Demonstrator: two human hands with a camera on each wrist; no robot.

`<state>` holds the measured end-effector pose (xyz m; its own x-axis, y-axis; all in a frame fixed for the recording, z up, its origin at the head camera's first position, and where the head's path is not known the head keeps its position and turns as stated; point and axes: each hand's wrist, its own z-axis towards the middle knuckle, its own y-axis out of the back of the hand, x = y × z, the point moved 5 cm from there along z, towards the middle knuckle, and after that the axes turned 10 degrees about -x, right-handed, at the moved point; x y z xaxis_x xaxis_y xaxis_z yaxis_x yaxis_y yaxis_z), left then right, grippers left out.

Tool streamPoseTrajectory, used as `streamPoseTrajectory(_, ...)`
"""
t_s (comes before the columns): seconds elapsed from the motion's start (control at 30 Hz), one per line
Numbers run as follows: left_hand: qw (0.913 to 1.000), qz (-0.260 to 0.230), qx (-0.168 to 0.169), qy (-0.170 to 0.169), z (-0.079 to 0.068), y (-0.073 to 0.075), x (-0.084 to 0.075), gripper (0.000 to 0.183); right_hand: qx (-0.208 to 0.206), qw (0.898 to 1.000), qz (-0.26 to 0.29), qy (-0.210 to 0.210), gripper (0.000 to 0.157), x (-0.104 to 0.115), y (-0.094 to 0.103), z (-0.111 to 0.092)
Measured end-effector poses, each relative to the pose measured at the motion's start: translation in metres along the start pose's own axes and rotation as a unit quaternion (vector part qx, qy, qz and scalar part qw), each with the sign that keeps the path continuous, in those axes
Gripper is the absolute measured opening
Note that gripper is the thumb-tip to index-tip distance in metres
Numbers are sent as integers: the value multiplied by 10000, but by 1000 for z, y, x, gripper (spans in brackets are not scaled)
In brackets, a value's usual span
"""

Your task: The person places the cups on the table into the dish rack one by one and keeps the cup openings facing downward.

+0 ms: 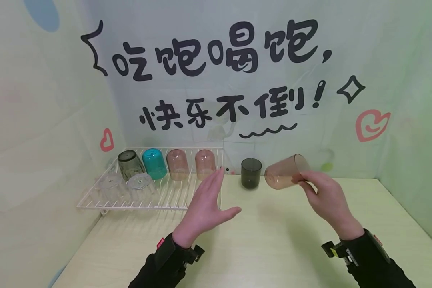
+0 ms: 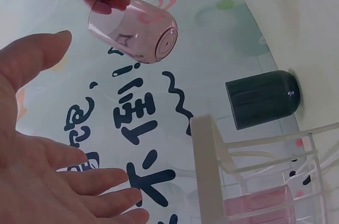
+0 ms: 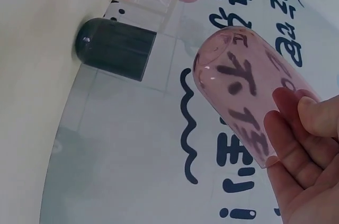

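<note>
My right hand (image 1: 325, 196) pinches a pink see-through cup (image 1: 286, 172) near its rim, thumb on one side and fingers on the other. The cup is tilted in the air, its base toward the left and its mouth toward the right. My left hand (image 1: 209, 204) holds nothing; its fingers are extended and the thumb spread, in front of the right end of a white wire rack (image 1: 180, 200). A dark grey cup (image 1: 251, 174) stands upright on the table, mouth up, between the rack and the pink cup.
On the rack, cups sit bottom up: a dark grey one (image 1: 130, 165), a blue one (image 1: 154, 164), two pink ones (image 1: 177, 165) and two clear ones (image 1: 142, 187). A printed cloth (image 1: 273, 80) hangs behind the pale wooden table (image 1: 252, 248).
</note>
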<state>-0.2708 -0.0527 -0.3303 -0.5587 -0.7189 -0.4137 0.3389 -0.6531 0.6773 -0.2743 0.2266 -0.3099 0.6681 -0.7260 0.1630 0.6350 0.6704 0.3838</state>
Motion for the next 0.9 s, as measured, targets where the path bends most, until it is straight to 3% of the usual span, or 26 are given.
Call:
streamPoseTrajectory(0.3,9996,-215,-95,184,7,6,-8,102,13,9971,543,-527,23,13,-2,5)
streamPoseTrajectory(0.57,9963,-730,-133,444,12,11,-12,101,-255,9898,1092,-882,26,23,-5,7)
streamPoseTrajectory(0.7,9936,-1003,-309,420,16,14,-16,102,-120,9773,1638,-1337,24,26,-8,5)
streamPoseTrajectory(0.9,9841,-1657,-456,460,20,14,-19,101,161,9454,2367,-2233,17,31,-10,6)
